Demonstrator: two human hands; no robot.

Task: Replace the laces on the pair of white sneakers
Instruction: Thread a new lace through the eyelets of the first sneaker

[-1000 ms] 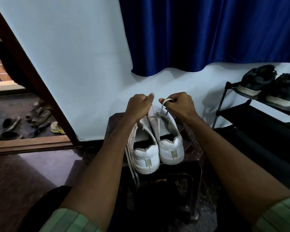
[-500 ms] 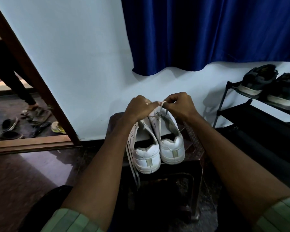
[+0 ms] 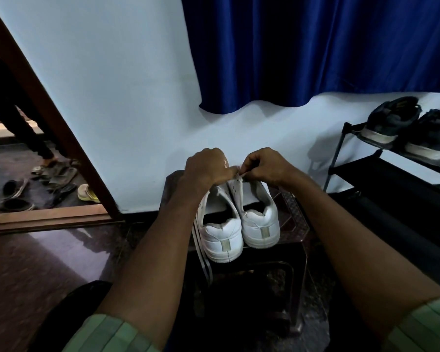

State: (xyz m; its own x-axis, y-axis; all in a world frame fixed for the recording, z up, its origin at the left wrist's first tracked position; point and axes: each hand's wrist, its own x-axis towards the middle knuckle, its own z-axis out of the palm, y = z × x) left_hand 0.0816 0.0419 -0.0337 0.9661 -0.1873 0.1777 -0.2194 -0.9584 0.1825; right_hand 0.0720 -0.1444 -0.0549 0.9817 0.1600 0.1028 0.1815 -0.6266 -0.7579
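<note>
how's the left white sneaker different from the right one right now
The left sneaker sits nearer the camera, heel past the stool's edge; the right sneaker sits further back. Loose laces hang beside the left sneaker; both hands work at the right sneaker's front. Both are white, heels toward the camera.

one head-worn camera looks forward and down, close over a stool (image 3: 296,219) by the wall (image 3: 112,97).

- Two sneakers (image 3: 239,224) side by side on stool (image 3: 296,219), heels at 6 o'clock.
- Both hands, left hand (image 3: 207,166) and right hand (image 3: 266,166), over their 12 o'clock ends.
- Loose laces (image 3: 201,252) hang at stool's 9 o'clock.
- Shoe rack (image 3: 366,171) at 3 o'clock; doorway (image 3: 48,138) at 9 o'clock.
</note>
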